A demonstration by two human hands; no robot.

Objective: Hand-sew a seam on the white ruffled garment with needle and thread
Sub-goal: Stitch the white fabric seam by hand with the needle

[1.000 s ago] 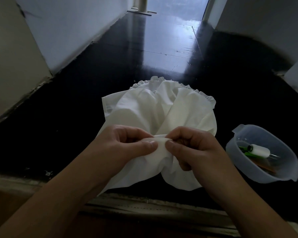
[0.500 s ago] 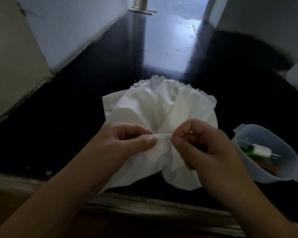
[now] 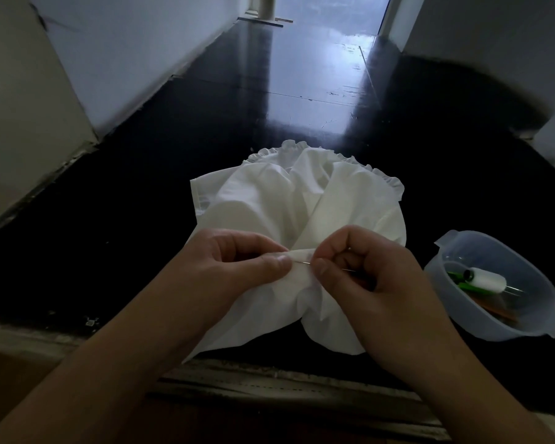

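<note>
**Two hands sew a fold of white cloth**

The white dress (image 3: 289,206) lies bunched on the dark floor (image 3: 141,219), its frilly edge on the far side. At the near side of the dress, the left hand (image 3: 237,267) pinches a fold of the cloth. Just beside it, the right hand (image 3: 366,270) pinches a thin needle (image 3: 302,262) whose tip pokes into that fold. To the right of the dress sits a clear plastic bowl (image 3: 462,318). A white spool of thread (image 3: 487,280) lies inside it, on some green things.

glossy black floor (image 3: 302,68) between pale walls (image 3: 141,52)
</note>
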